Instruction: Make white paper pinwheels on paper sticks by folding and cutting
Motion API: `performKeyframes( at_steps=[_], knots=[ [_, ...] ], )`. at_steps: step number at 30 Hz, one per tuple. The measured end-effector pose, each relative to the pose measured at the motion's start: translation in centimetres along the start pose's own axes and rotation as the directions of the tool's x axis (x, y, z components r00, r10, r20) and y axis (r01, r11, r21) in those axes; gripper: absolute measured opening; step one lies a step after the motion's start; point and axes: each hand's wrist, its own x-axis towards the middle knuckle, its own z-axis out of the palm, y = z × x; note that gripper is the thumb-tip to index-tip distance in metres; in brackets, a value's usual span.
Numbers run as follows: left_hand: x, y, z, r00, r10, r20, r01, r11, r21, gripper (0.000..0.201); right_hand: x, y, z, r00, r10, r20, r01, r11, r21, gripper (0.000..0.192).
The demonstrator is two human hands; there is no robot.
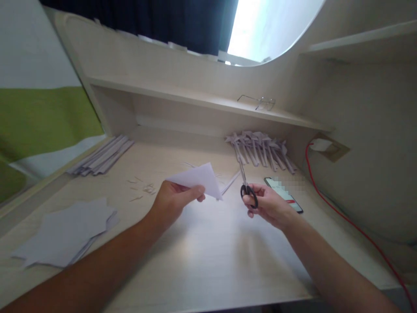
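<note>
Folded paper [200,179], pinched in left hand [171,202] above desk [208,261], long edge running left to right, sharp corner aimed right and down toward scissors [246,182].

One pair of scissors, gripped in right hand [269,206] just right of the paper, black handles near, blades pointing away; thin strip [230,182] between. One phone [284,194] right of paper; one stack of sheets [68,232] far left; bundle of strips [102,155] behind left; pile of folded pieces [260,150] behind right.
</note>
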Motion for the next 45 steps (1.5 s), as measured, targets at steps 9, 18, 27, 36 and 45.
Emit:
performKeyframes(
  at_steps=[9,18,27,36,45],
  knots=[
    [-0.7,-0.4,0.4,0.988,-0.113,-0.107,0.11,0.993,-0.03,0.02,-0.8,1.3,4.1,0.994,-0.106,0.007,0.105,0.99,0.089,0.039],
    [-2.4,0.0,1.9,0.983,-0.179,0.047,0.163,0.957,0.241,0.014,-2.0,1.0,5.3,0.99,-0.119,-0.078,0.133,0.97,0.205,0.034],
    [-2.7,-0.7,2.2,0.987,-0.119,0.106,0.076,0.935,0.346,0.023,-2.3,1.1,5.7,0.993,-0.108,-0.05,0.117,0.965,0.237,0.032],
    [-2.2,-0.1,1.9,0.999,-0.035,0.024,0.024,0.937,0.349,0.028,-2.2,1.0,5.0,0.993,-0.11,-0.05,0.116,0.983,0.141,0.033],
    [-1.4,1.7,1.3,0.987,0.049,-0.154,0.004,0.944,0.329,0.032,-2.6,0.9,4.0,0.982,-0.02,0.188,0.035,0.996,-0.08,0.034]
  ],
)
